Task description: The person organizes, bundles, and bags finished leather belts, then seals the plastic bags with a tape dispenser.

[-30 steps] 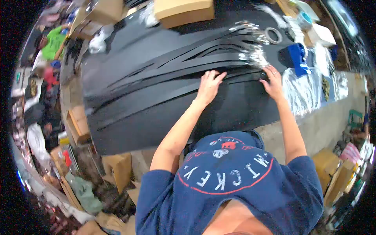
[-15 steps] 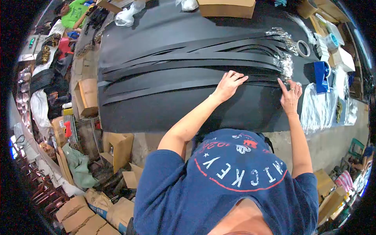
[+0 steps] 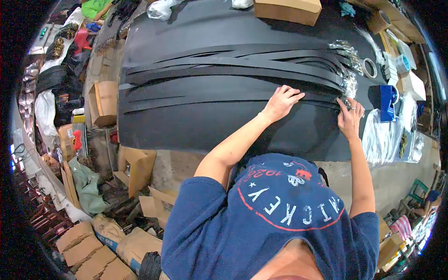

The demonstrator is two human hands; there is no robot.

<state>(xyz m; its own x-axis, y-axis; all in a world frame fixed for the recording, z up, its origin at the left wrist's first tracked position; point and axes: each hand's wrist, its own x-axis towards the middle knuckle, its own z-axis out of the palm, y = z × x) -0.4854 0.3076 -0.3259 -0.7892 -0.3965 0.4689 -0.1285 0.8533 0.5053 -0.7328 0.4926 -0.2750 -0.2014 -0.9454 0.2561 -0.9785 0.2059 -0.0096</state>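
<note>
Shifted only slightly since the earlier frame: the view has swung, and the fingers of the right hand have been drawn a little closer together, while about the same place on the strips is kept by the left. No strip appears to have been taken away, so the change is read as a small adjustment of one end. Far left of both hands, part of a person in a green shirt point(image 3: 95, 8) is seen; nearer, a cardboard box point(image 3: 105, 103) is noted beside the dark work surface point(image 3: 186, 133). Long black strips point(image 3: 210, 65) are spread from well left of the left hand towards the right hand, fanned and partly overlapped. By the left hand point(image 3: 281, 103), fingers bent and held narrow, a low strip is touched; whether it is pinched or only pressed cannot be told. At the right hand point(image 3: 350, 119), fingers are slightly parted near the strip ends; a firm grip cannot be confirmed. Just beyond it, shiny ends point(image 3: 349, 83) are bunched. Farther right, a tape roll point(image 3: 365, 68), a blue dispenser point(image 3: 387, 103) and clear plastic sheets point(image 3: 380, 137) are found.
</note>
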